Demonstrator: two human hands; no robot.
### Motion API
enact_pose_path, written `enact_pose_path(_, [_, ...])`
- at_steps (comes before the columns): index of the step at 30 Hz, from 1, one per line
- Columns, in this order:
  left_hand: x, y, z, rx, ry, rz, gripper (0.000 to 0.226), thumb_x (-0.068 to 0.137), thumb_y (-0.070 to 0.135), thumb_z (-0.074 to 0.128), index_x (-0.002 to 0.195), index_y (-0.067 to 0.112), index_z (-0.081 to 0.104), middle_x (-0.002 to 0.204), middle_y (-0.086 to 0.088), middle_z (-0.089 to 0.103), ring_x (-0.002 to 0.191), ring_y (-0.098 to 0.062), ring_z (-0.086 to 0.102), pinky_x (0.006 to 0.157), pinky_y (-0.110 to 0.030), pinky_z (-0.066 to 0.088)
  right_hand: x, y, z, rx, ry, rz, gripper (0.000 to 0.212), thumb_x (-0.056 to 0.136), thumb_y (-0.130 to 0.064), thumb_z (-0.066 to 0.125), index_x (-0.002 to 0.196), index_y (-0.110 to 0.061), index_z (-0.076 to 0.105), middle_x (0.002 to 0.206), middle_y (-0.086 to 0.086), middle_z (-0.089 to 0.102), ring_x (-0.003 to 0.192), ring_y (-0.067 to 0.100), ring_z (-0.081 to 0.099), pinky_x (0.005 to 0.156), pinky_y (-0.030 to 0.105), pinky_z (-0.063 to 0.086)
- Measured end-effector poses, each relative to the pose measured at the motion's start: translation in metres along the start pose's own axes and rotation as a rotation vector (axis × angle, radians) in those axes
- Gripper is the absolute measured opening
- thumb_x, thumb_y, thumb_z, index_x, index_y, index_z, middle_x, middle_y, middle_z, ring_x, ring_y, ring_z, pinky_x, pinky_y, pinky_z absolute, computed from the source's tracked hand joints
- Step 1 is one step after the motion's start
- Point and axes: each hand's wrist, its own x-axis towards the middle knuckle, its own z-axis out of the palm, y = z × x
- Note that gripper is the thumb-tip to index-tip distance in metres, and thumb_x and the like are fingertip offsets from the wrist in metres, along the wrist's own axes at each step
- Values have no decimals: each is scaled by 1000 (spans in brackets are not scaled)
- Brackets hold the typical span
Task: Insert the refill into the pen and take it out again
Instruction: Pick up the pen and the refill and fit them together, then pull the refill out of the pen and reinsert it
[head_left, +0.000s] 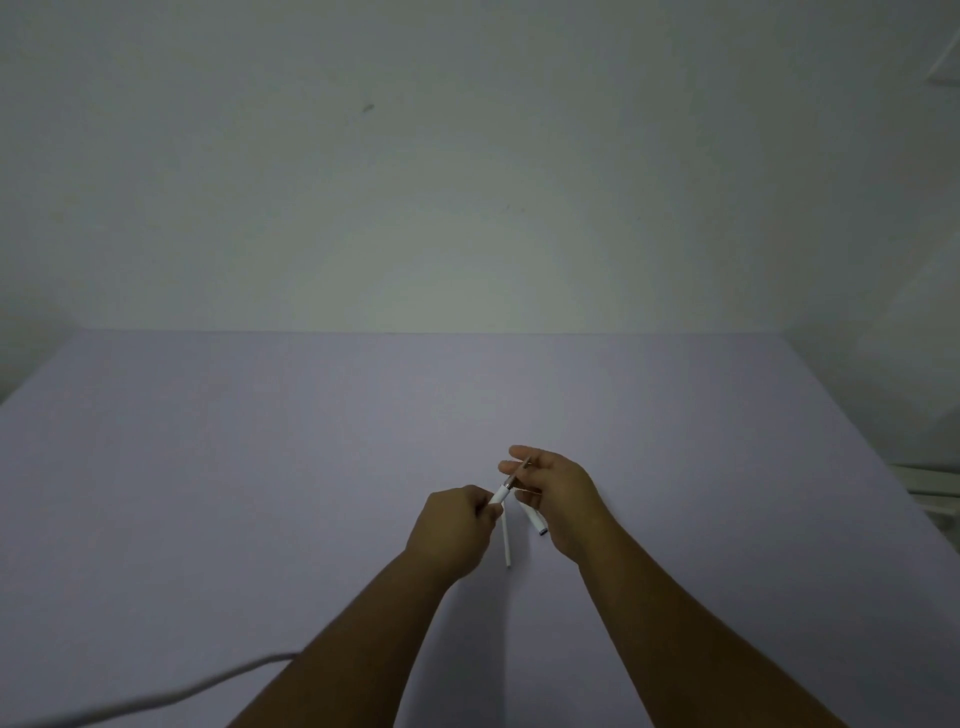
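Note:
My left hand (454, 530) is closed on a short white pen part (501, 493) that ends in a metal collar. From that collar a thin dark rod, apparently the refill (521, 469), runs up and to the right into the fingertips of my right hand (558, 499), which pinches it. A thin white stick (506, 543) shows just below my left fingers; I cannot tell whether it hangs from them or lies on the table. Another white pen piece (536, 520) with a dark ringed end lies partly hidden under my right hand.
The lavender table (260, 467) reaches back to a pale wall. A pale cable (171, 693) crosses the near left corner. White objects (930, 488) stand past the table's right edge.

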Motion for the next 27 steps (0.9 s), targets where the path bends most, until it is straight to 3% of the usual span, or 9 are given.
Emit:
enact_pose_path(3, [0,-1,0,11,-7,12,29,97,27,49,111,9,66,102,-10,72,88,-25,70,80,-32,53,2,3,1,-94,26,24,27,84,-12,66,110,-4,63,89,10,62,74,17,55,79,33,50])
enact_pose_path(5, [0,-1,0,7,-16,10,28,96,28,49,110,10,66,100,-10,73,86,-24,70,79,-33,53,2,0,0,-100,93,-21,27,84,-7,64,111,-6,63,85,8,62,69,17,53,78,33,49])
enact_pose_path(9, [-3,0,-2,-92,-50,1,24,97,23,49,114,13,61,99,-12,71,73,-19,66,74,-33,55,4,-8,-6,-35,133,-133,27,84,-9,64,109,-18,62,102,9,65,90,21,60,81,32,49])
enact_pose_path(11, [-5,1,-2,-148,-67,12,26,97,19,48,122,21,55,95,-11,69,69,-16,63,67,-26,53,4,-7,-6,-99,101,-177,30,83,-14,66,111,-21,61,100,5,66,90,18,60,82,31,49])
enact_pose_path(14, [-6,3,-2,-187,-88,18,27,97,17,47,122,24,52,87,-7,64,67,-16,62,71,-27,53,2,-8,-4,-135,98,-203,29,83,-16,67,109,-27,59,93,-1,66,87,16,59,79,29,49])
enact_pose_path(19, [-7,-2,-5,-250,-102,-10,24,96,16,47,116,26,56,79,-2,62,63,-16,62,68,-28,54,8,-15,-8,53,266,-251,27,86,-10,63,112,-15,61,84,-5,61,77,7,57,75,23,48])
enact_pose_path(24, [-7,-4,-2,-268,-131,-42,23,96,16,47,114,27,56,75,0,61,64,-17,62,64,-28,52,17,-6,-12,134,300,-154,28,88,-12,61,116,-7,62,84,-1,61,75,9,56,80,28,52])
enact_pose_path(27, [-7,-6,-1,-297,-130,-67,22,96,16,47,113,27,56,77,-1,62,65,-18,63,64,-29,52,22,-5,-15,281,373,-125,26,89,-8,60,115,-5,62,81,2,61,71,11,56,73,24,52])
